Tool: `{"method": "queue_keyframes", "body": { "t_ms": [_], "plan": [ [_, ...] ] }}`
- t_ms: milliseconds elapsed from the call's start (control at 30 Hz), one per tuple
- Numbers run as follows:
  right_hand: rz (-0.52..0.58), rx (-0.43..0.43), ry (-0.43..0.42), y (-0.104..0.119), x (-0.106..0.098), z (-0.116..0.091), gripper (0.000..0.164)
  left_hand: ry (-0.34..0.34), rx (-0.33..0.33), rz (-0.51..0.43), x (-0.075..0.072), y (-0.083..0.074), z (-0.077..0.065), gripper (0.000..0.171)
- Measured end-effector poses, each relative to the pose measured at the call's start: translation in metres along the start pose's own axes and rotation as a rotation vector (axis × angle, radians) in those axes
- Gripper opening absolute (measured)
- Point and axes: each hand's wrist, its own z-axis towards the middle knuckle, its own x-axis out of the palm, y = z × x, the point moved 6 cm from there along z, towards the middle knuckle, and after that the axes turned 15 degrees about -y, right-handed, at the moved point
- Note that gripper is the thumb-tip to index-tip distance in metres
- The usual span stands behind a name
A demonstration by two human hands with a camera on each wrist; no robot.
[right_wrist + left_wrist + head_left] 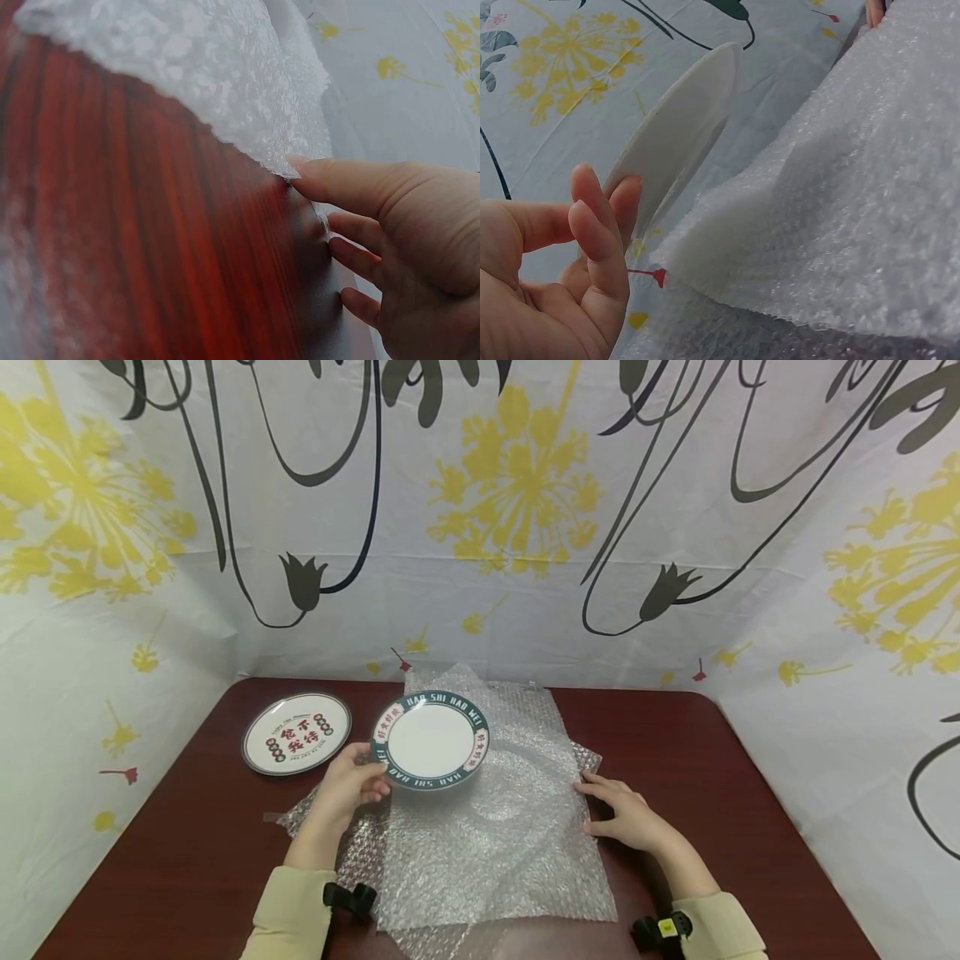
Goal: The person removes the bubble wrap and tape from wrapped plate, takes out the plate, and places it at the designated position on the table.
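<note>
My left hand [351,783] pinches the left edge of a plate [431,740] with a white centre and a green lettered rim. That plate is raised over the bubble wrap [495,852]; in the left wrist view the plate [676,127] appears nearly edge-on. At the wrap's right edge, my right hand [630,814] touches the sheet with thumb and fingers spread apart. The right wrist view shows the thumb of the right hand [420,225] against the edge of the wrap [187,60], its other fingers low beside it. A faint round outline shows in the sheet.
Another plate [297,734], white with red characters and a dark rim, lies at the back left of the dark red table [712,793]. More bubble wrap [363,852] lies beneath the top sheet. Patterned cloth [517,635] hangs behind and at both sides.
</note>
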Motion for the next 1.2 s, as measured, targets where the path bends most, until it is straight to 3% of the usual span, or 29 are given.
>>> {"method": "queue_keyframes", "body": {
  "t_ms": [367, 967, 1200],
  "plan": [
    [-0.003, 0.001, -0.007, 0.0, 0.001, 0.0, 0.065, -0.03, -0.027, -0.05, -0.01, -0.01, 0.001, 0.052],
    [-0.006, 0.007, -0.006, -0.002, 0.001, 0.0, 0.065, -0.108, -0.011, -0.114, -0.03, -0.022, 0.004, 0.049],
    [-0.009, 0.008, -0.006, -0.002, 0.001, 0.0, 0.065, -0.145, -0.051, -0.183, -0.037, -0.022, 0.006, 0.057]
  ]
}}
